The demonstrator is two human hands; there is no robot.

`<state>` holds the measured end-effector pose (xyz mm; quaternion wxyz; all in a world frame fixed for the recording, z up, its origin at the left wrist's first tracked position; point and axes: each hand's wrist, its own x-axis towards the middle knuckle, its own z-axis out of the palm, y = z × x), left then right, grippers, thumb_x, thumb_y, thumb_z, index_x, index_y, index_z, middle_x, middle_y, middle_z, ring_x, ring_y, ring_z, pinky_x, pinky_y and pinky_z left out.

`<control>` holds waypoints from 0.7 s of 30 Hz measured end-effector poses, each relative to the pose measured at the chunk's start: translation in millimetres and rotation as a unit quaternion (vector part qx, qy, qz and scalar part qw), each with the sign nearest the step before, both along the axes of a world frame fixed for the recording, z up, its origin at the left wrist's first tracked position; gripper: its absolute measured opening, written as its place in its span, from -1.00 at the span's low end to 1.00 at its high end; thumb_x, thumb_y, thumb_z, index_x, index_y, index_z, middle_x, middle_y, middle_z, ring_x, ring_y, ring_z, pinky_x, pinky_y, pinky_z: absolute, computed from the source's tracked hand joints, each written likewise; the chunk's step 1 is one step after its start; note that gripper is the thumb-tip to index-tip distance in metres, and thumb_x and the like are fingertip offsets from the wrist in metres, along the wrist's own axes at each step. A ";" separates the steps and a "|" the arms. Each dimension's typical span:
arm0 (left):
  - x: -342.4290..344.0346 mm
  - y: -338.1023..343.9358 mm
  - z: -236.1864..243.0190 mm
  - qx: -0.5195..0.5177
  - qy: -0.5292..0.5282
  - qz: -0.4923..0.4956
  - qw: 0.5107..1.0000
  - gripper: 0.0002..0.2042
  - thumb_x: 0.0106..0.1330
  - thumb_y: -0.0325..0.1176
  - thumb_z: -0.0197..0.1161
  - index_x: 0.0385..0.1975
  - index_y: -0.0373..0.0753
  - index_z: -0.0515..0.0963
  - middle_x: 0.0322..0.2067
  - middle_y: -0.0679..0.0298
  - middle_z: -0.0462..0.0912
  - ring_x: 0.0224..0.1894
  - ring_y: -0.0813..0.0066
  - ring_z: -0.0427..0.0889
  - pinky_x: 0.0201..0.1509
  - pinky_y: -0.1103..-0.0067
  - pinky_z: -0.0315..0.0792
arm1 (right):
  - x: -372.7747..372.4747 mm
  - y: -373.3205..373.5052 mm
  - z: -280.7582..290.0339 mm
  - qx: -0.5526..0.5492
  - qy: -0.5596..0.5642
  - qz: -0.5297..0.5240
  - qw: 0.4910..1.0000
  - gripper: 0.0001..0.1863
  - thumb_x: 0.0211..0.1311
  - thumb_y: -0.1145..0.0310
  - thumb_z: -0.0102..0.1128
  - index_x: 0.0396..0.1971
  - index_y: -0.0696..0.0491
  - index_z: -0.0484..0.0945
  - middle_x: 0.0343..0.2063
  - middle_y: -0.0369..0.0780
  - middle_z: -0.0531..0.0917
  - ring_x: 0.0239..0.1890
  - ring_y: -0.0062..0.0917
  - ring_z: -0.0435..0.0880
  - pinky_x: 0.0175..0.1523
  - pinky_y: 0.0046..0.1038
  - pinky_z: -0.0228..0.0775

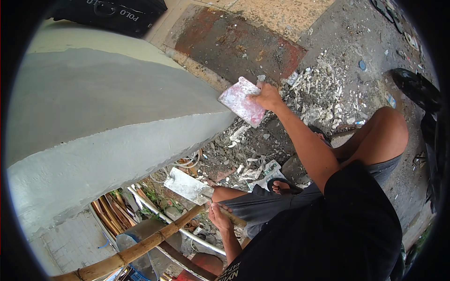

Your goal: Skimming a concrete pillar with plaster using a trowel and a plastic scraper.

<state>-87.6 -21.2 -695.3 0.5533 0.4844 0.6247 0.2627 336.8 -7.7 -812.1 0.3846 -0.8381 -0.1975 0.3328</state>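
Note:
My right hand (pixel 268 97) is closed on a flat, roughly rectangular scraper (pixel 240 104) smeared white and pink. The scraper's left edge meets the end of the low grey-plastered wall (pixel 122 89). A paler, smoother band runs along the wall's lower side. Lower down, near my knee, my left hand (pixel 219 218) grips a wide putty knife (pixel 187 186) with a whitish, coated blade; the fingers partly hide its handle. A bamboo pole (pixel 140 250) passes close beside that hand; whether they touch, I cannot tell.
Rubble and white plaster flakes (pixel 323 89) cover the ground beyond my legs. A dark, reddish slab (pixel 234 44) lies past the wall's end, with a black case (pixel 112 16) at the far left. Below the wall are bamboo strips (pixel 112 213) and a white pipe (pixel 164 218).

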 end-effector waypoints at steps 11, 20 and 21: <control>3.7 -8.8 -6.9 0.005 0.003 -0.013 1.000 -0.68 0.46 -0.12 -0.03 -0.46 -0.21 0.35 -0.63 0.27 0.44 -0.65 0.50 0.42 -0.56 0.63 0.36 | 8.0 48.9 -21.5 -0.069 -0.050 -0.031 0.996 -0.45 0.02 0.09 0.38 -0.10 0.19 0.51 -0.19 0.10 0.65 -0.04 -0.06 0.62 0.06 -0.18 0.47; -24.4 -22.0 30.1 -0.094 0.061 -0.249 0.962 -0.61 0.44 -0.08 0.01 -0.53 -0.29 0.41 -0.67 0.25 0.49 -0.65 0.51 0.48 -0.55 0.59 0.36 | 54.1 -42.1 69.7 0.100 0.053 -0.122 0.986 -0.57 0.01 0.17 0.42 -0.27 0.22 0.58 -0.34 -0.02 0.69 -0.26 -0.26 0.70 -0.15 -0.34 0.47; -16.9 -19.5 31.6 -0.118 0.096 -0.309 0.939 -0.60 0.43 -0.08 0.02 -0.54 -0.29 0.42 -0.68 0.27 0.50 -0.66 0.53 0.47 -0.55 0.60 0.36 | 51.3 -50.4 90.0 0.152 0.200 -0.087 0.964 -0.61 0.04 0.19 0.42 -0.29 0.21 0.60 -0.38 -0.10 0.67 -0.31 -0.39 0.66 -0.21 -0.40 0.44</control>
